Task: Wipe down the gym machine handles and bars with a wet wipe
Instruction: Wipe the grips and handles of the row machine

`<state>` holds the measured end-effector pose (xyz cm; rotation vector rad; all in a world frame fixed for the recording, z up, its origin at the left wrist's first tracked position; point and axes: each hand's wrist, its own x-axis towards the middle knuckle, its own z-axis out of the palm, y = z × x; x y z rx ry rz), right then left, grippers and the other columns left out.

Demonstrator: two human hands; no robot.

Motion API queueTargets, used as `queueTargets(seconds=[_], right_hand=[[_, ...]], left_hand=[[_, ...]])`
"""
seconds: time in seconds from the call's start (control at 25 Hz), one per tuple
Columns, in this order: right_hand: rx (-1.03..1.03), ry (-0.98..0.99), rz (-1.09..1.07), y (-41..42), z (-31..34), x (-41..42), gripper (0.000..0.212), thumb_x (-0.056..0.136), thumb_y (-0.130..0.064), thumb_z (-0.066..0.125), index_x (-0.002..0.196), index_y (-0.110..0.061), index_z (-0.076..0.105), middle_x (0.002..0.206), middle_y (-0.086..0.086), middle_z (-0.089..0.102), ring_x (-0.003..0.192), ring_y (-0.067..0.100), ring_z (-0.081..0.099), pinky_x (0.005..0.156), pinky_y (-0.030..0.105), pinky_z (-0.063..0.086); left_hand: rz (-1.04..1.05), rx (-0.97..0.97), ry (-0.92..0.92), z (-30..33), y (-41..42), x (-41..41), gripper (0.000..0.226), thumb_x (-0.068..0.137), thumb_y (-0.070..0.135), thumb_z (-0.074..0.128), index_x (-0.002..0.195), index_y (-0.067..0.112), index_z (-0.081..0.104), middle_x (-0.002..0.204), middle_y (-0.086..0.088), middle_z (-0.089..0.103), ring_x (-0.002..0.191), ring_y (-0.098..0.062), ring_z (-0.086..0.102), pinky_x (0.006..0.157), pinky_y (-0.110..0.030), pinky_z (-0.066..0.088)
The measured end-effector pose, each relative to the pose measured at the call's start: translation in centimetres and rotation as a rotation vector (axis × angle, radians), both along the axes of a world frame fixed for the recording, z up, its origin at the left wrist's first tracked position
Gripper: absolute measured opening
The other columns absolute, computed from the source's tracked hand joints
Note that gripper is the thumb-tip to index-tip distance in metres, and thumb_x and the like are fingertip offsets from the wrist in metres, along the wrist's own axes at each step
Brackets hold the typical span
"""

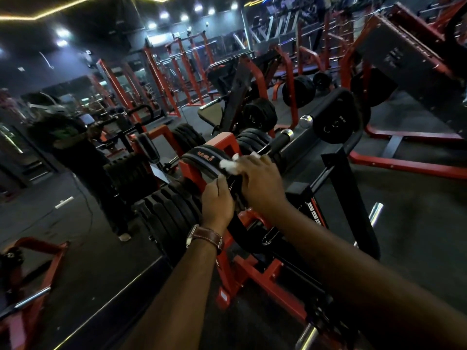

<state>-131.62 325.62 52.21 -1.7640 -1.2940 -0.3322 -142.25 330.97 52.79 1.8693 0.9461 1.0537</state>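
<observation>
Pressing a white wet wipe under the right hand, fingers curled over it, onto a black belt draped over the red frame. Gripping the belt's lower part with the left hand. Orange lettering on the belt, too blurred for reading. Wearing a brown watch strap.

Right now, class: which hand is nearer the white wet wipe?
Right. The right hand presses the wet wipe under its fingers; the left hand grips the black belt just below it.
</observation>
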Motion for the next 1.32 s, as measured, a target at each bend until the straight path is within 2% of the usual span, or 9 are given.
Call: queueTargets(seconds=[0.12, 0.24, 0.32, 0.52, 0.68, 0.84, 0.96, 1.12, 1.32], right_hand=[[0.072, 0.317, -0.195, 1.2, 0.8, 2.8, 0.039, 0.092, -0.009, 0.048, 0.129, -0.015, 0.060, 0.134, 0.003, 0.058, 0.117, 0.025, 0.049, 0.095, 0.041, 0.046], [0.181, 0.534, -0.074, 0.4, 0.1, -2.5, 0.047, 0.100, -0.009, 0.045, 0.146, -0.019, 0.044, 0.155, 0.000, 0.035, 0.125, 0.009, 0.038, 0.096, 0.016, 0.034], [0.253, 0.675, 0.016, -0.5, -0.4, -5.9, 0.051, 0.103, -0.013, 0.043, 0.152, -0.019, 0.030, 0.159, 0.001, 0.026, 0.130, 0.005, 0.035, 0.101, 0.019, 0.035], [0.432, 1.337, -0.157, 3.0, 1.8, 0.3, 0.032, 0.102, -0.027, 0.043, 0.112, -0.004, 0.062, 0.096, 0.011, 0.069, 0.084, 0.022, 0.068, 0.080, 0.042, 0.057], [0.474, 1.733, 0.355, -0.3, 0.2, -5.1, 0.028, 0.104, -0.022, 0.043, 0.090, -0.008, 0.062, 0.075, 0.004, 0.064, 0.067, 0.015, 0.062, 0.063, 0.032, 0.052], [0.755, 2.040, 0.250, 0.5, 2.4, 1.0, 0.018, 0.100, -0.006, 0.049, 0.084, -0.008, 0.058, 0.072, 0.004, 0.055, 0.061, 0.015, 0.054, 0.046, 0.025, 0.046], [0.590, 1.782, 0.137, 0.3, 3.0, 0.8, 0.026, 0.101, -0.010, 0.047, 0.077, -0.015, 0.057, 0.071, 0.002, 0.052, 0.058, 0.013, 0.049, 0.055, 0.027, 0.043], [0.550, 1.349, 0.159, -0.6, 0.6, -5.7, 0.020, 0.102, -0.012, 0.046, 0.115, -0.009, 0.061, 0.095, 0.010, 0.067, 0.077, 0.015, 0.064, 0.069, 0.029, 0.053], [0.346, 0.676, -0.068, 2.0, 1.1, 0.2, 0.058, 0.092, 0.012, 0.042, 0.145, -0.011, 0.045, 0.159, 0.000, 0.031, 0.143, 0.016, 0.035, 0.110, 0.023, 0.040]], left_hand=[[-0.011, 0.012, 0.030, 0.1, -0.4, 0.0, 0.048, 0.107, 0.034, 0.036, 0.061, 0.020, 0.041, 0.049, 0.012, 0.037, 0.043, -0.004, 0.033, 0.052, -0.029, 0.031], [-0.056, 0.107, 0.066, 0.3, 0.0, -0.2, 0.039, 0.108, 0.032, 0.034, 0.085, 0.016, 0.061, 0.074, -0.001, 0.062, 0.064, -0.014, 0.057, 0.064, -0.031, 0.045], [-0.069, 0.173, 0.097, 0.2, 0.1, -0.4, 0.036, 0.108, 0.030, 0.034, 0.098, 0.013, 0.063, 0.088, -0.010, 0.068, 0.078, -0.020, 0.063, 0.070, -0.033, 0.048], [-0.042, 0.274, 0.167, 0.1, -0.4, -0.4, 0.038, 0.107, 0.036, 0.032, 0.094, 0.013, 0.059, 0.080, -0.019, 0.065, 0.069, -0.034, 0.061, 0.064, -0.048, 0.049], [-0.029, 0.328, 0.185, 0.1, -0.2, -0.5, 0.034, 0.107, 0.033, 0.032, 0.092, 0.013, 0.054, 0.068, -0.009, 0.057, 0.055, -0.020, 0.051, 0.053, -0.042, 0.043], [0.038, 0.547, 0.293, 0.1, -0.3, -0.4, 0.026, 0.107, 0.028, 0.030, 0.107, 0.016, 0.054, 0.065, 0.003, 0.050, 0.052, -0.015, 0.048, 0.045, -0.026, 0.032], [0.100, 0.675, 0.420, 0.1, -0.2, 0.0, 0.033, 0.106, 0.029, 0.029, 0.112, 0.012, 0.057, 0.085, 0.000, 0.057, 0.062, -0.014, 0.050, 0.046, -0.021, 0.030], [0.059, 0.691, 0.667, 1.3, 0.4, 0.4, 0.036, 0.106, 0.039, 0.027, 0.105, 0.015, 0.054, 0.090, -0.002, 0.059, 0.068, -0.014, 0.053, 0.055, -0.027, 0.036], [0.012, 0.790, 0.776, 2.2, 0.4, 0.3, 0.040, 0.104, 0.047, 0.034, 0.109, 0.011, 0.052, 0.091, -0.003, 0.060, 0.066, -0.016, 0.053, 0.053, -0.031, 0.042]])
